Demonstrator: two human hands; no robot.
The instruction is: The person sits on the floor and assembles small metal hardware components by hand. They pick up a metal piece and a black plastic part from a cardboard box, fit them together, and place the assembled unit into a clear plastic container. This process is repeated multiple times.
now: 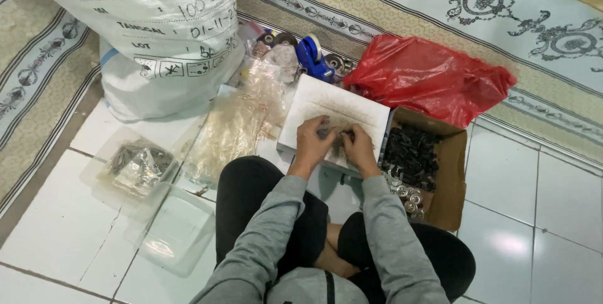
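I sit cross-legged on a tiled floor in grey sleeves and black trousers. My left hand [312, 142] and my right hand [358, 145] meet over a white flat box [336, 104] lying on the floor in front of my knees. Both hands pinch a small dark metal part [333, 133] between their fingertips; its exact shape is too small to tell. To the right of my right hand stands an open cardboard box [452, 172] with several small black pieces and some shiny round metal parts in it.
A big white sack [157, 21] stands at the upper left. Clear plastic bags [235, 122] and clear plastic tubs [176, 228] lie left of my knee. A red plastic bag [427, 75], a blue tape dispenser [312, 56] and a patterned carpet [477, 2] lie beyond.
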